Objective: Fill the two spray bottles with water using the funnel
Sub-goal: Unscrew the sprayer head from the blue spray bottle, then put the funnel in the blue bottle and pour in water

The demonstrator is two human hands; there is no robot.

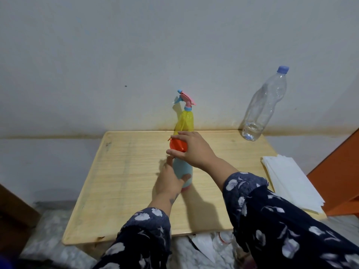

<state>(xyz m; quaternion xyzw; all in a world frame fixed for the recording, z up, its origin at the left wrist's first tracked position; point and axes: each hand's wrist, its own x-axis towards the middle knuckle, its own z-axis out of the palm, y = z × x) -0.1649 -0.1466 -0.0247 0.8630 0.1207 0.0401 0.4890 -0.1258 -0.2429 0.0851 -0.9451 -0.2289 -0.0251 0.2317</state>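
The left hand (171,180) wraps the blue spray bottle (183,171) mid-table (120,171); right-hand fingers (175,152) pinch the orange funnel (177,145) at its neck. The yellow bottle (186,122) stands capped, seemingly finished; the water bottle (262,105) is nearly empty.

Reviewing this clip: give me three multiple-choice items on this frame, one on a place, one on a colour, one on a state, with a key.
1. Where does the clear water bottle stand?
A. far right corner of the table
B. near left corner
C. on the floor

2. What colour is the funnel?
A. green
B. orange
C. white

3. What state is the yellow spray bottle in?
A. lying down
B. spray head off
C. upright, spray head on

Key: 1 A, it stands by the wall at the table's far right. 2 B, the right hand holds an orange funnel on the blue spray bottle, which the left hand steadies. 3 C, its pink head sits on top.
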